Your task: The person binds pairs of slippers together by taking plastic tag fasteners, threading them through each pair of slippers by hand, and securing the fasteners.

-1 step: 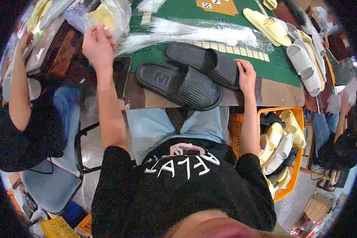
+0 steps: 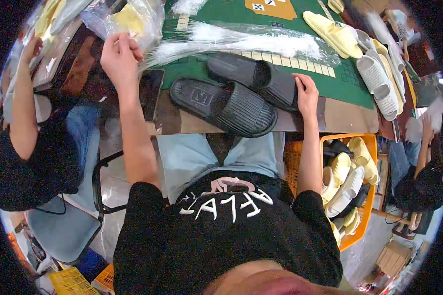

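Observation:
A pair of black ribbed slide slippers lies side by side at the table's near edge. The nearer slide [image 2: 246,110] points its toe toward me, and the farther slide [image 2: 275,83] partly overlaps behind it. My right hand [image 2: 306,96] is closed at the toe end of the farther one, thumb and fingers at its edge. My left hand [image 2: 120,58] is raised at the left, fingers curled together. Just beyond it is a clear plastic bag [image 2: 145,24] with something pale yellow inside. What the left fingers pinch, if anything, is hidden.
Clear plastic bags [image 2: 261,42] lie spread across the green mat [image 2: 177,71]. Yellow slippers [image 2: 337,37] and grey slippers [image 2: 384,88] sit at the right. An orange crate [image 2: 371,196] of slippers stands beside my right thigh. Other people work at both sides; a chair [image 2: 64,231] is at left.

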The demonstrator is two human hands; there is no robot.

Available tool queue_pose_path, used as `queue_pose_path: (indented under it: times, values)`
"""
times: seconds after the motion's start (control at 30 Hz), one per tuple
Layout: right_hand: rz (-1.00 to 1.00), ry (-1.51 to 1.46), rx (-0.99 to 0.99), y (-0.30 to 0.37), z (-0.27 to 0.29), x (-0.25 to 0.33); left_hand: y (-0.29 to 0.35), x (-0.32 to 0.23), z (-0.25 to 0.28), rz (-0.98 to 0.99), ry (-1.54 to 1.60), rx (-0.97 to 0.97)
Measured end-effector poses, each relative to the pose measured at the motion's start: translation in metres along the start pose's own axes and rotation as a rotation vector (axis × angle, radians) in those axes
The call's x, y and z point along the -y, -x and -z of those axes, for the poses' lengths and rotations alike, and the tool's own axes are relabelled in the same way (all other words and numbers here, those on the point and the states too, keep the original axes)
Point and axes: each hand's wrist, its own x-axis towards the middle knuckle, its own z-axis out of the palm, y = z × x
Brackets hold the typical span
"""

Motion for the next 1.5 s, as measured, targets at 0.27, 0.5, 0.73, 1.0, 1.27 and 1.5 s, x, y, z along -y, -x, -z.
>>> queue_pose_path:
  times: [0.27, 0.5, 0.73, 1.0, 1.27, 1.5]
  values:
    - [-0.099, -0.21, -0.271, 0.022, 0.02, 0.042, 0.038, 0.033, 0.025, 0.199, -0.018, 0.214]
    - [-0.016, -0.169, -0.073, 0.064, 0.022, 0.07, 0.045, 0.056, 0.045, 0.163, -0.284, 0.066]
    - [0.056, -0.167, 0.043, 0.084, 0.009, 0.072, 0.043, 0.073, 0.042, 0.158, -0.348, 0.065]
    - [0.172, -0.095, 0.103, 0.083, 0.002, 0.087, 0.035, 0.096, 0.043, 0.177, -0.167, -0.032]
    - [0.21, -0.043, 0.092, 0.086, 0.0, 0.086, 0.041, 0.1, 0.041, 0.21, -0.22, 0.125]
    - [0.241, 0.071, 0.137, 0.085, 0.0, 0.1, 0.089, 0.07, -0.009, 0.272, -0.097, 0.334]
